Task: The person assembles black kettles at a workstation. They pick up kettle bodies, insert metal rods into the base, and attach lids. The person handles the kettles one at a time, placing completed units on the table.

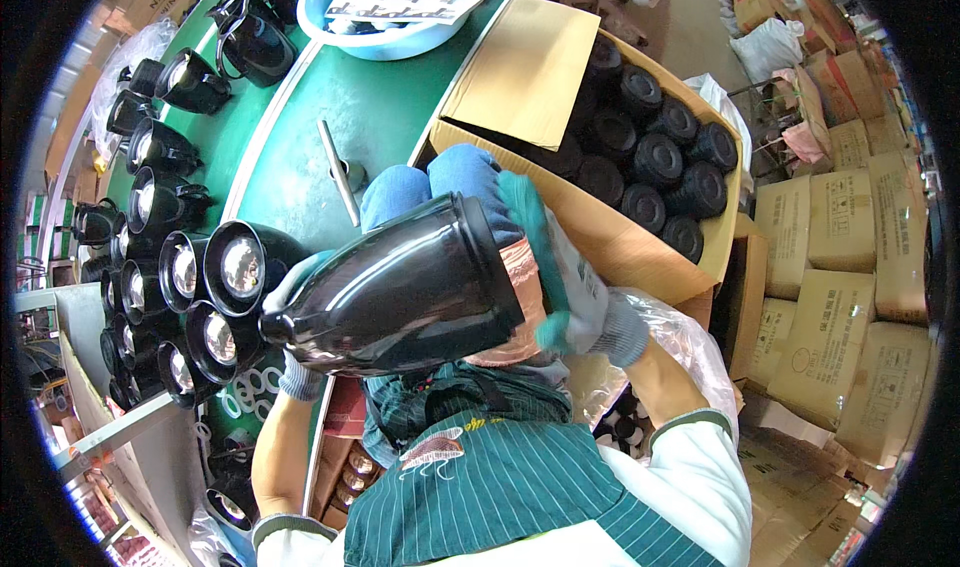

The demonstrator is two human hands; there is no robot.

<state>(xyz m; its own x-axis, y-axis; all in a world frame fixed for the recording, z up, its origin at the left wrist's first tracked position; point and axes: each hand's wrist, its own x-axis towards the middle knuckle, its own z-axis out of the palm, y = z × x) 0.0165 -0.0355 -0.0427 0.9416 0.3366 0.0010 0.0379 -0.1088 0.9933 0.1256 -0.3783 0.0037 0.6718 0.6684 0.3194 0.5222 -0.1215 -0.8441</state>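
Note:
Across my lap lies a glossy black thermos jug body (400, 287), tilted on its side with its narrow tip to the left and its wide end to the right. My left hand (297, 279), in a grey and teal glove, wraps round the narrow part; the jug hides some of its fingers. Beside the wide end is my right hand (572, 282), gloved the same way, its fingers and thumb spread apart with nothing seen between them. Whether it touches the rim I cannot tell. A pinkish cloth (520, 297) covers my knee behind the jug's wide end.
Several black jugs with silvery insides (238, 267) stand on the green bench (330, 97) at left. A metal rod (340, 172) and a blue basin (385, 47) are there too. An open carton (570, 202) of black round parts sits at right, near stacked cartons (830, 297).

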